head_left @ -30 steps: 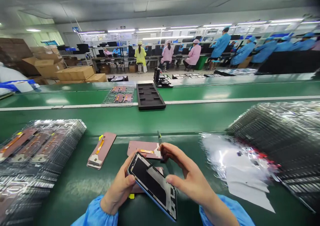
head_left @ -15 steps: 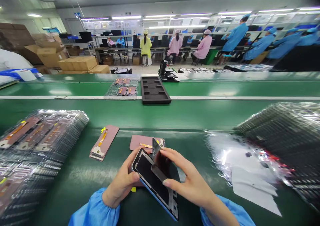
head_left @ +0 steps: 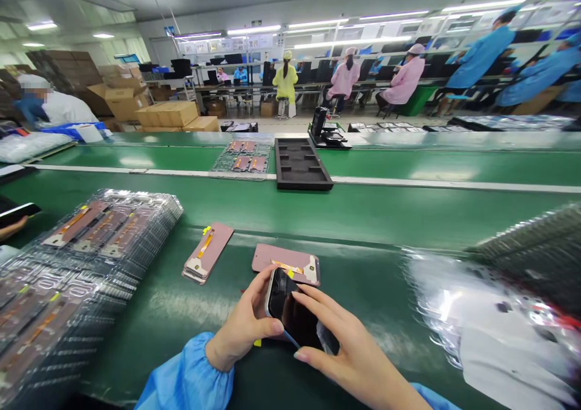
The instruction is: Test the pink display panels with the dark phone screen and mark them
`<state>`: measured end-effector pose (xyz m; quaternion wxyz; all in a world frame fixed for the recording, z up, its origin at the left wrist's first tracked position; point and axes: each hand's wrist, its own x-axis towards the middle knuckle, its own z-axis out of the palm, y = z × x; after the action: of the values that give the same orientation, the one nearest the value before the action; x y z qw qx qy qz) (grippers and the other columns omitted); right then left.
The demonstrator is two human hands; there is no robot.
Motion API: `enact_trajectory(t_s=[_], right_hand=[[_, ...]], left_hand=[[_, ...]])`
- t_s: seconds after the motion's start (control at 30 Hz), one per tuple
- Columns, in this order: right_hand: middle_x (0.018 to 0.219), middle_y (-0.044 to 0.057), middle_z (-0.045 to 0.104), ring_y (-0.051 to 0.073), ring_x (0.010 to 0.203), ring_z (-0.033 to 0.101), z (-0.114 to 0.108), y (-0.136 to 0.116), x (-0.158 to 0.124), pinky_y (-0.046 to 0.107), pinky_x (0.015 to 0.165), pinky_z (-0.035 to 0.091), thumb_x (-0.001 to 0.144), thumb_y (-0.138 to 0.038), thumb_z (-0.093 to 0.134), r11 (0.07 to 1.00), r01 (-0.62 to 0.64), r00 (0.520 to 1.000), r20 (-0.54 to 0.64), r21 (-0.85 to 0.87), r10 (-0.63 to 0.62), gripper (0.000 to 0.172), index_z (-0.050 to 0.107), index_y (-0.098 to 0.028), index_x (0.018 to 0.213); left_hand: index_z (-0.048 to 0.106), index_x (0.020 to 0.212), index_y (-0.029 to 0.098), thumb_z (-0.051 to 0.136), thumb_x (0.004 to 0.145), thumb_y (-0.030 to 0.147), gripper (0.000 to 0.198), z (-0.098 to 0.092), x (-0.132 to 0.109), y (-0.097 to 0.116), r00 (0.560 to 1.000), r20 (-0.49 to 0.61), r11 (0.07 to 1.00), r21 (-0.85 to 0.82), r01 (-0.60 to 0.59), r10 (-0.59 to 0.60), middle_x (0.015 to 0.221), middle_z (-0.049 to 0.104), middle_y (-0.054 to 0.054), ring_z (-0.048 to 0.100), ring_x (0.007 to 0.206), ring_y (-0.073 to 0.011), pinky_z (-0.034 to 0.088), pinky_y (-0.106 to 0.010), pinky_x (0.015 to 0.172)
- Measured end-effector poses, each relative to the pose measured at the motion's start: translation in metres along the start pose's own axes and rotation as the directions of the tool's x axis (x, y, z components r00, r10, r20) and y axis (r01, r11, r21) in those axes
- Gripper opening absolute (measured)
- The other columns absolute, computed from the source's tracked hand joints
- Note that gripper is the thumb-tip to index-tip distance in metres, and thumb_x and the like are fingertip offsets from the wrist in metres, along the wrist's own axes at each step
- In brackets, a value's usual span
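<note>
My left hand (head_left: 242,328) grips the left edge of a phone frame (head_left: 290,313) with a dark glossy face, held low over the green bench. My right hand (head_left: 345,352) lies over the phone's right side, with its fingers pressed flat on the dark panel. Just beyond the phone a pink display panel (head_left: 285,263) with an orange flex cable lies flat. A second stack of pink panels (head_left: 207,251) sits to its left.
Clear plastic trays of pink panels (head_left: 86,259) are piled at the left. Dark stacked trays (head_left: 535,253) and loose clear films (head_left: 490,319) lie at the right. A black foam tray (head_left: 302,165) sits on the far conveyor. Workers sit at benches behind; another person's hand (head_left: 11,227) shows at the left edge.
The dark panel that my right hand held tilted above the frame now lies down on it, with the fingers flat on top. The view has swung leftward.
</note>
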<state>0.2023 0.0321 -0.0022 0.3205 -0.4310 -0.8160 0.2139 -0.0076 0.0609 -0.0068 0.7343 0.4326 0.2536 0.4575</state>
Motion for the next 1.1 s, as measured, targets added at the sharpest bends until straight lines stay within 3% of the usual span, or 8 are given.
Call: enact_trajectory(t_s=[0.43, 1.1], right_hand=[[0.141, 0.015, 0.052, 0.028, 0.127, 0.054, 0.0016, -0.0001, 0.0011, 0.037, 0.098, 0.052, 0.084, -0.053, 0.064, 0.997, 0.054, 0.998, -0.019, -0.048, -0.055, 0.064, 0.05, -0.02, 0.138], [0.141, 0.016, 0.052, 0.031, 0.125, 0.055, 0.0052, 0.0017, -0.001, 0.039, 0.095, 0.054, 0.083, -0.047, 0.069, 0.984, 0.133, 0.988, -0.067, -0.119, -0.142, 0.068, 0.047, -0.021, 0.141]], left_hand=[[0.051, 0.136, 0.031, 0.089, 0.06, 0.04, 0.086, 0.0008, 0.0003, 0.0016, 1.0, 0.014, 1.0, 0.02, -0.012, 0.012, 0.145, 0.048, -0.008, 0.038, 0.137, -0.0317, 0.031, -0.041, 0.112], [0.046, 0.141, 0.03, 0.083, 0.069, 0.036, 0.081, 0.0021, -0.0027, 0.0065, 0.998, 0.054, 0.996, 0.078, -0.03, 0.026, 0.144, 0.049, -0.009, 0.043, 0.134, -0.0318, 0.033, -0.042, 0.112]])
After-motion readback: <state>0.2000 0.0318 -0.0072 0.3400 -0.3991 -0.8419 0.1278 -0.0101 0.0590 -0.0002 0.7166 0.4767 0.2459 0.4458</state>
